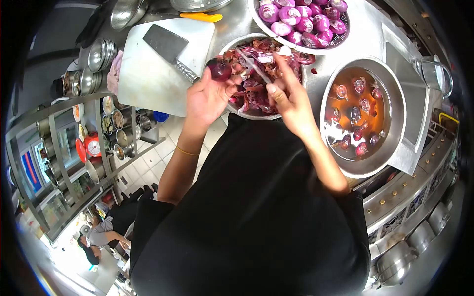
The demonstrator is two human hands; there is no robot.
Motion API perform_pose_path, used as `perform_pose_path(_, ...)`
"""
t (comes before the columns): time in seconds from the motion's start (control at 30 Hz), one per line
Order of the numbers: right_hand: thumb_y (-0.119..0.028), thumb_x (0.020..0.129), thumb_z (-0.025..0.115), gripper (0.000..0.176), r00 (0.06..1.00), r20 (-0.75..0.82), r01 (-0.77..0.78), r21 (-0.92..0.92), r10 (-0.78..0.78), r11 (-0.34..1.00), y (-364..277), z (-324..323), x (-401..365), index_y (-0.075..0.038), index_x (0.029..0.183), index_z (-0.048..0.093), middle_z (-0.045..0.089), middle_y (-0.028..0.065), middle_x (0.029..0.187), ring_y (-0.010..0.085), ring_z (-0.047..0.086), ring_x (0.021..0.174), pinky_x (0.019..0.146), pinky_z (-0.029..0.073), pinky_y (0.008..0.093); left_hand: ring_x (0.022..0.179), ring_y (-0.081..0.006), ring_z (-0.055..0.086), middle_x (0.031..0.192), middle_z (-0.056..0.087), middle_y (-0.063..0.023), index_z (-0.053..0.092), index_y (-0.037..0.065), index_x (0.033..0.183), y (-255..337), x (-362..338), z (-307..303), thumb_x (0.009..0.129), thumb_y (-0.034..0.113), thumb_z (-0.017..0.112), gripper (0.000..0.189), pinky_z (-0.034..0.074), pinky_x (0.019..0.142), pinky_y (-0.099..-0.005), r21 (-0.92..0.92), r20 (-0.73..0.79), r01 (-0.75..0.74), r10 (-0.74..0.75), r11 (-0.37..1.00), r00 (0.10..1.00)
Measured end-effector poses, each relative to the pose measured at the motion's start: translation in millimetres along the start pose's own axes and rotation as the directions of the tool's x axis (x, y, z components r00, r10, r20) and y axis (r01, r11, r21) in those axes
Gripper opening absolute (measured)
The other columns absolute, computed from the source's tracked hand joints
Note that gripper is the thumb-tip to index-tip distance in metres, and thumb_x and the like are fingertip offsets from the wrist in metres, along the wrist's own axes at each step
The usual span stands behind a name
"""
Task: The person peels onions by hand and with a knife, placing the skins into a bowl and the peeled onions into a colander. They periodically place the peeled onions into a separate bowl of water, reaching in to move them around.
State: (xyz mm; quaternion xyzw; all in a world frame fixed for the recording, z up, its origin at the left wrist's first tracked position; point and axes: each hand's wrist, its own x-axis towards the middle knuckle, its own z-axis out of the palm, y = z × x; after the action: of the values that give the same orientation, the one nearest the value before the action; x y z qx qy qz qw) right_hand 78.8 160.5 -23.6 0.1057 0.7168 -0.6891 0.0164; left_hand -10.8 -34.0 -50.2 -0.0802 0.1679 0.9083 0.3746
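Note:
My left hand [208, 98] is closed around a dark red onion [220, 70], held over the left rim of a metal bowl. In my right hand [291, 101] is a small knife [254, 65], its thin blade pointing up and to the left. Below both hands, the bowl [266, 117] is heaped with onion skins [253, 92] and trimmings. The onion and the blade are apart. A cleaver [168, 43] lies on the white cutting board [143, 84], its metal handle reaching toward my left hand.
Behind the bowl stands a colander [316, 51] full of peeled purple onions [290, 16]. To the right, a large metal basin [401, 118] holds several unpeeled onions in brownish water. A yellow-handled tool [201, 17] lies behind the board. Another person [106, 232] is at lower left.

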Motion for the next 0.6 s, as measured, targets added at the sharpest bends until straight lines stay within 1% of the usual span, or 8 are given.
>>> perform_pose_path(0.07,-0.006,0.089,0.058,0.058,0.999,0.024,0.049,-0.021,-0.049,0.999,-2,6,-4,-0.007,0.141,0.034,0.049,0.0048,0.068,0.0136,0.048,0.064,0.069,0.042,0.0254,0.095,-0.0311,0.055,0.121,0.051,-0.0185,0.037,0.007,0.133,-6,3,4,0.094,0.027,0.048,0.045,0.049,0.082,-0.0397,0.199,0.093,-0.039,0.020,0.979,0.996)
perform_pose_path(0.1,-0.005,0.088,0.058,0.057,0.998,0.032,0.047,-0.014,-0.047,0.999,-3,8,-6,-0.007,0.140,0.035,0.053,0.0078,0.071,0.0155,0.051,0.067,0.071,0.043,0.0266,0.081,-0.0275,0.057,0.109,0.055,-0.0176,0.042,0.008,0.126,-14,2,14,0.094,0.026,0.045,0.037,0.045,0.066,-0.0336,0.290,-0.007,-0.065,0.070,0.955,0.997)
perform_pose_path(0.17,-0.005,0.088,0.058,0.056,0.998,0.037,0.046,-0.004,-0.046,0.999,-10,10,-8,-0.008,0.140,0.037,0.058,0.0109,0.074,0.0174,0.054,0.069,0.073,0.044,0.0278,0.078,-0.0254,0.055,0.106,0.055,-0.0164,0.041,0.008,0.125,-18,2,26,0.092,0.024,0.044,0.037,0.043,0.065,-0.0326,0.329,0.022,-0.079,0.076,0.941,0.997)
perform_pose_path(0.27,-0.005,0.088,0.058,0.053,0.998,0.064,0.002,-0.069,0.003,0.998,-23,9,-11,-0.009,0.138,0.039,0.064,0.0180,0.090,0.0199,0.059,0.078,0.078,0.044,0.0283,0.071,-0.0209,0.050,0.103,0.055,-0.0143,0.037,0.010,0.126,-23,1,40,0.089,0.021,0.043,0.039,0.039,0.062,-0.0312,0.406,0.043,-0.102,0.093,0.908,0.995)
perform_pose_path(0.33,-0.005,0.089,0.057,0.050,0.999,0.046,0.014,-0.051,-0.011,0.999,-25,9,-12,-0.010,0.136,0.043,0.063,0.0224,0.102,0.0218,0.061,0.083,0.081,0.045,0.0289,0.071,-0.0188,0.050,0.102,0.054,-0.0137,0.033,0.010,0.127,-27,2,44,0.090,0.022,0.044,0.041,0.040,0.060,-0.0294,0.521,0.089,-0.206,0.187,0.828,0.978)
perform_pose_path(0.47,-0.005,0.090,0.055,0.047,0.998,0.050,0.026,0.042,-0.028,0.999,-22,13,-15,-0.005,0.136,0.043,0.064,0.0200,0.105,0.0187,0.060,0.084,0.082,0.045,0.0286,0.078,-0.0176,0.049,0.107,0.052,-0.0138,0.030,0.009,0.130,-36,4,43,0.089,0.021,0.046,0.046,0.039,0.067,-0.0269,0.644,0.185,-0.325,0.271,0.693,0.945)
perform_pose_path(0.53,-0.006,0.092,0.054,0.046,0.998,0.024,-0.054,0.212,0.050,0.976,-15,18,-15,0.001,0.136,0.041,0.064,0.0166,0.109,0.0139,0.059,0.087,0.081,0.045,0.0263,0.071,-0.0082,0.046,0.100,0.049,-0.0076,0.028,0.008,0.127,-47,6,51,0.088,0.017,0.052,0.047,0.037,0.057,-0.0196,0.735,0.218,-0.415,0.393,0.535,0.893)
perform_pose_path(0.6,-0.006,0.093,0.053,0.046,0.992,0.056,-0.127,0.263,0.117,0.956,-20,16,-14,0.004,0.135,0.040,0.066,0.0145,0.105,0.0122,0.059,0.087,0.082,0.045,0.0253,0.069,-0.0063,0.043,0.100,0.048,-0.0057,0.028,0.008,0.126,-51,5,53,0.087,0.016,0.053,0.047,0.036,0.055,-0.0190,0.731,0.208,-0.421,0.412,0.537,0.887)
